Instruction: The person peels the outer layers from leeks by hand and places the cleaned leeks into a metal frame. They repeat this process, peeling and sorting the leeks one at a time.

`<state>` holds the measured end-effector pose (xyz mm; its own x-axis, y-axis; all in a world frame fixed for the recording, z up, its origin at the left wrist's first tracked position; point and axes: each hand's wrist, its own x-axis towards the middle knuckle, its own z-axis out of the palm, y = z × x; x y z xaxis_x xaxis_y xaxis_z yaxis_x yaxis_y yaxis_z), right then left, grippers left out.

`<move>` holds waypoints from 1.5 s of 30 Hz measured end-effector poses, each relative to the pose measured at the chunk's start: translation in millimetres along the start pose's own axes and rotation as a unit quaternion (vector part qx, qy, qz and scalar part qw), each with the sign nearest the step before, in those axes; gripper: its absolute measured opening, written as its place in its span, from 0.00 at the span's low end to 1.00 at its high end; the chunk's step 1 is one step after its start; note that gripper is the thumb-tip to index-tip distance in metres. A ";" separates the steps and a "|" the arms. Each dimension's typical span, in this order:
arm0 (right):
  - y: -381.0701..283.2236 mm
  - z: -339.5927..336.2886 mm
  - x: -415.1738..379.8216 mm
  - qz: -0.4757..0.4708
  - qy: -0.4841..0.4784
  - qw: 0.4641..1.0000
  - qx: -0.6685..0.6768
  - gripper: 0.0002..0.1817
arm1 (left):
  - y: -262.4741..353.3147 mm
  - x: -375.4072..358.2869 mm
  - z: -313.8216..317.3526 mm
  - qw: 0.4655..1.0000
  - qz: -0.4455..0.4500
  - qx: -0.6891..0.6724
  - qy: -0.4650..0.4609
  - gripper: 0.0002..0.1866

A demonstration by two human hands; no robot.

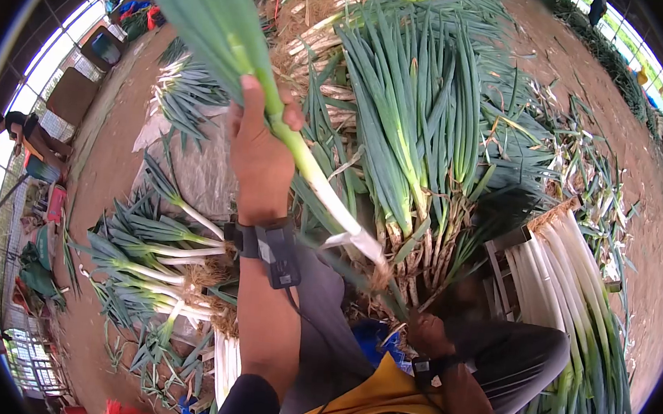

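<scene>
My left hand (262, 151) is wrapped round the middle of a long green onion (311, 170). Its broad green leaves (213, 23) rise to the upper left, and its white shank slants down to a rooted end near my lap. My right hand (430, 335) is closed low by my knee, just below that root end. A thin green leaf strip (394, 297), somewhat blurred, runs into its fingers. Ahead of both hands lies a big bundle of unpeeled green onions (415, 128), with brown, ragged lower stalks towards me.
Cleaned onions with white shanks (564, 272) lie on a rack at my right. Several rooted onions (179, 265) are spread at my left, near a plastic sheet (207, 158). More onions are heaped behind, and leaf scraps (584, 161) litter the dirt floor.
</scene>
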<state>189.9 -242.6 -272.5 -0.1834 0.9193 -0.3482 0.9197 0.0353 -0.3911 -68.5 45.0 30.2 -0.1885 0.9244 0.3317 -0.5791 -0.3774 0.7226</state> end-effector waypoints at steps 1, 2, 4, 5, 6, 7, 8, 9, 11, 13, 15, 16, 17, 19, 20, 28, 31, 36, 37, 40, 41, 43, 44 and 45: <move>7.2 12.6 0.6 0.013 -0.051 0.998 -0.038 0.16 | 0.3 -0.9 -0.3 1.000 -0.013 -0.014 -0.005 0.18; 8.1 18.2 2.4 0.001 -0.070 0.997 -0.035 0.14 | 0.8 -3.4 -1.3 0.999 -0.024 -0.029 -0.009 0.18; 14.9 23.7 9.4 -0.028 -0.108 0.993 -0.035 0.11 | -1.2 -5.1 -3.7 0.999 -0.034 -0.039 -0.006 0.18; 14.9 7.1 13.9 -0.013 -0.131 0.991 -0.013 0.12 | -3.7 -4.2 -3.1 0.999 -0.035 -0.033 -0.003 0.17; 9.1 -25.3 18.6 0.002 -0.154 0.988 0.010 0.12 | -5.9 -3.2 -2.8 0.999 -0.037 -0.027 -0.001 0.17; 5.1 -45.0 25.2 0.016 -0.177 0.984 0.034 0.13 | -7.0 -2.4 -3.4 0.999 -0.043 -0.022 -0.007 0.17; 69.6 -32.7 46.8 -0.192 -0.101 0.975 0.041 0.08 | -7.3 -2.6 -4.3 0.999 -0.050 -0.015 -0.013 0.16; 95.4 -79.0 44.0 -0.368 0.260 0.868 -0.211 0.07 | -7.1 -3.0 -4.3 0.998 -0.058 -0.008 -0.021 0.16; 172.6 -186.9 60.3 -0.140 0.292 0.945 -0.049 0.16 | -9.0 -4.2 -3.2 0.997 -0.074 0.001 -0.020 0.16; 272.4 -307.9 42.4 -0.115 0.438 0.803 0.388 0.29 | -10.9 -7.2 -0.6 0.995 -0.084 -0.001 -0.046 0.16; 249.7 -404.2 13.5 0.007 0.548 0.828 0.118 0.31 | -11.9 -8.8 -1.9 0.991 -0.098 0.006 -0.088 0.17; 248.2 -419.7 18.6 0.009 0.559 0.827 0.065 0.30 | -13.1 -9.7 1.3 0.990 -0.105 0.000 -0.090 0.17; 246.6 -435.2 23.7 0.012 0.571 0.821 0.012 0.30 | -15.6 -11.7 6.3 0.989 -0.113 -0.006 -0.092 0.17; 161.4 -403.1 45.9 -0.014 0.559 0.785 0.266 0.27 | -21.2 -16.2 13.9 0.986 -0.128 -0.021 -0.109 0.17; 129.9 -360.7 51.3 -0.015 0.498 0.837 0.228 0.23 | -24.4 -18.9 17.6 0.986 -0.129 -0.020 -0.105 0.17; -123.3 -166.6 41.1 -0.120 0.246 0.945 0.179 0.27 | -47.8 -28.7 25.4 0.986 -0.144 -0.040 -0.080 0.16; -117.0 -158.7 44.0 -0.141 0.241 0.943 0.183 0.25 | -48.2 -25.5 24.4 0.986 -0.145 -0.041 -0.076 0.17; -109.6 -180.6 39.0 -0.181 0.198 0.945 0.187 0.21 | -45.4 -26.4 26.3 0.984 -0.158 -0.049 -0.064 0.17; -110.1 -179.9 38.5 -0.189 0.216 0.938 0.193 0.21 | -44.8 -26.2 26.0 0.983 -0.163 -0.053 -0.072 0.18; -103.3 -164.6 38.4 -0.197 0.277 0.930 0.143 0.18 | -43.1 -27.3 26.5 0.980 -0.170 -0.061 -0.088 0.18; -103.2 -160.7 38.0 -0.194 0.288 0.928 0.136 0.18 | -42.3 -29.2 27.7 0.980 -0.170 -0.061 -0.088 0.18; -104.7 -154.3 37.3 -0.188 0.312 0.923 0.122 0.17 | -43.0 -31.1 27.8 0.980 -0.168 -0.051 -0.091 0.18; -105.5 -151.2 36.4 -0.182 0.310 0.924 0.129 0.16 | -44.6 -29.9 25.8 0.981 -0.167 -0.041 -0.093 0.19; -107.0 -146.8 34.6 -0.177 0.309 0.925 0.135 0.16 | -45.8 -28.4 23.7 0.981 -0.165 -0.032 -0.096 0.19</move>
<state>136.1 -157.1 -117.7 -0.1464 0.9205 0.3624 0.7052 0.3540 -0.6143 -17.8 34.7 2.0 0.1660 0.9659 0.1989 -0.6329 -0.0504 0.7726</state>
